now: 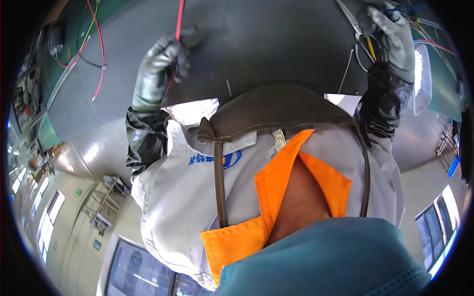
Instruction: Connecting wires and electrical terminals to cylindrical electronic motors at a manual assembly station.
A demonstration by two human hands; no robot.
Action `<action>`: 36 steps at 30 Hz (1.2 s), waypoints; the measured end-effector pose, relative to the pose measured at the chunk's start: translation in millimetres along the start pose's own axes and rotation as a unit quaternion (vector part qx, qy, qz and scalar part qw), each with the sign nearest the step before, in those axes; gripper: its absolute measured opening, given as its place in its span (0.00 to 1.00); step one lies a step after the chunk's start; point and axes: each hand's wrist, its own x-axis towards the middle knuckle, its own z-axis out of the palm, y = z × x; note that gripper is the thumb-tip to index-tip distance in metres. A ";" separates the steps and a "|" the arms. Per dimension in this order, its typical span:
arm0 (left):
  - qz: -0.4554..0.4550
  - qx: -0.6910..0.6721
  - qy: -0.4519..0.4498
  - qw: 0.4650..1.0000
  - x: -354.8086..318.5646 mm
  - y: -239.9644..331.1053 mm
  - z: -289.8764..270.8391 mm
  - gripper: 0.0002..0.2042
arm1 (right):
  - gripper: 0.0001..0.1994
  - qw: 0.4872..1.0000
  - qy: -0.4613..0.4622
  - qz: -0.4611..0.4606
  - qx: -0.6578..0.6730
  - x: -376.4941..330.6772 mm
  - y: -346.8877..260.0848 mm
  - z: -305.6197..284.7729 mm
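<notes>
My left hand, in a grey coated glove, is closed round a red wire. The wire runs up from the fingers to the picture's top edge, and a short length shows below the hand. At the upper right, my right hand wears a similar glove. Its fingers are curled at a dark object I cannot make out, with a blue piece beside the fingertips. Next to this hand lie scissors with metal blades, and a yellow handle-like piece.
Both hands are over a dark work surface. Loose red wire and other wires lie at the left, with a dark cylindrical part beyond. More wires run along the right edge. A brown apron meets the surface's near edge.
</notes>
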 end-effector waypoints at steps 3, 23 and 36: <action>-0.175 0.098 -0.043 0.979 -41.2 -13.6 10.6 0.20 | 0.11 0.941 -0.289 0.121 -0.128 -19.5 -31.9 46.7; 0.040 -0.151 0.001 0.988 67.6 -6.4 162.5 0.10 | 0.30 0.985 0.008 -0.129 -0.113 -81.5 -17.8 125.8; 0.187 -0.048 0.028 0.981 85.2 -50.3 167.3 0.10 | 0.33 0.988 0.016 -0.028 -0.149 -76.3 -13.0 134.5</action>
